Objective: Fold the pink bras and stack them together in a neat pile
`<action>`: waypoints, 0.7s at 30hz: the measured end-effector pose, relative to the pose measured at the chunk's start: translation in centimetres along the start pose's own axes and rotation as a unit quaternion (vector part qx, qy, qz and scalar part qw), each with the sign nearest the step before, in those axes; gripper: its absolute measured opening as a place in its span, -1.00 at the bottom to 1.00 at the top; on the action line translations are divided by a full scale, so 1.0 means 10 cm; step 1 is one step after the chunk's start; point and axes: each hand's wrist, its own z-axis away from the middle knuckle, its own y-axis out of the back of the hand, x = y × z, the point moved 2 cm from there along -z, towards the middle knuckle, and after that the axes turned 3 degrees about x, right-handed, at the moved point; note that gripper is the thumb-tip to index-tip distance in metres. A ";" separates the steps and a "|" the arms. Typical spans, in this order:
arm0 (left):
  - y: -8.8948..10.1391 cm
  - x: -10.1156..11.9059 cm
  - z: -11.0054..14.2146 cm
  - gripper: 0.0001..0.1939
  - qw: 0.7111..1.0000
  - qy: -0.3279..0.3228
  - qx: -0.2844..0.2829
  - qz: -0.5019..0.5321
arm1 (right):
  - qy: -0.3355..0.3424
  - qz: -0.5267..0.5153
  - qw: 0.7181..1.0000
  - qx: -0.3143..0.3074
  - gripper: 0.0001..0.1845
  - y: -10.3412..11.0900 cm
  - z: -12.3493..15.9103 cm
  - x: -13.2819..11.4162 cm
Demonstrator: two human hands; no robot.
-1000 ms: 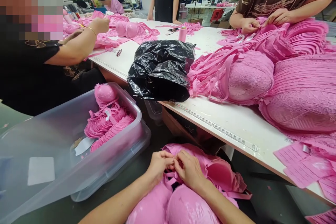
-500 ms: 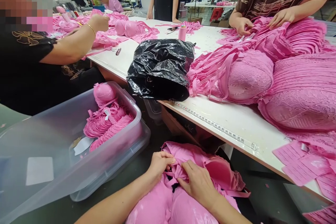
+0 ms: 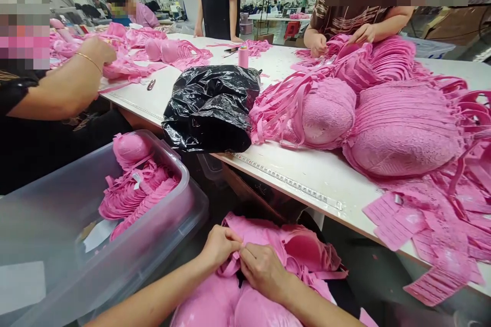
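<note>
Pink bras lie nearest, short of the table's slanting near edge. Left hand and right hand almost meet, fingers drawn together, pinching pink fabric. Leftward, floor separates them from a translucent bin; farther, a black bag overhangs the table edge.

The nearest bras are bright pink, with a deeper, rosier shade inside one cup. The stacked bras carry a similar pink under a raised lace pattern. The tabletop is white, and its measuring tape is pale with dark ticks and some red. The bag is glossy black, the bin a cloudy grey, the paper inside it white, the thread spool pink. One co-worker's top is brown with pale streaks; another's shirt is black
</note>
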 end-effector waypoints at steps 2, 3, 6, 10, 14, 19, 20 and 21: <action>0.02 -0.04 0.01 -0.98 0.999 -0.016 0.001 -0.048 | 0.007 -0.011 1.000 -0.002 -0.71 -0.01 0.00 -0.02; 0.02 -0.05 0.01 -0.99 0.998 -0.026 0.011 -0.059 | 0.019 -0.018 1.000 -0.014 -0.71 -0.02 0.00 -0.04; 0.00 -0.09 0.02 -0.99 0.995 -0.067 0.052 -0.050 | 0.035 -0.038 0.996 -0.068 -0.73 -0.04 0.01 -0.09; -0.04 -0.19 0.04 -0.93 0.997 -0.073 0.035 0.006 | -0.056 -0.069 0.991 -0.098 -0.76 0.18 0.04 0.04; -0.02 -0.28 0.05 -0.91 0.997 -0.072 0.015 0.035 | -0.203 -0.068 0.974 -0.070 -0.74 0.62 0.01 0.38; -0.03 -0.26 0.03 -0.93 0.995 -0.094 -0.002 0.013 | -0.246 0.019 0.933 -0.261 -0.74 0.79 -0.16 0.57; -0.03 -0.25 0.02 -0.94 0.995 -0.102 -0.002 0.005 | -0.227 0.041 0.925 -0.303 -0.74 0.76 -0.20 0.56; -0.03 -0.23 0.03 -0.95 0.994 -0.111 -0.002 -0.001 | -0.209 0.060 0.916 -0.336 -0.74 0.71 -0.24 0.54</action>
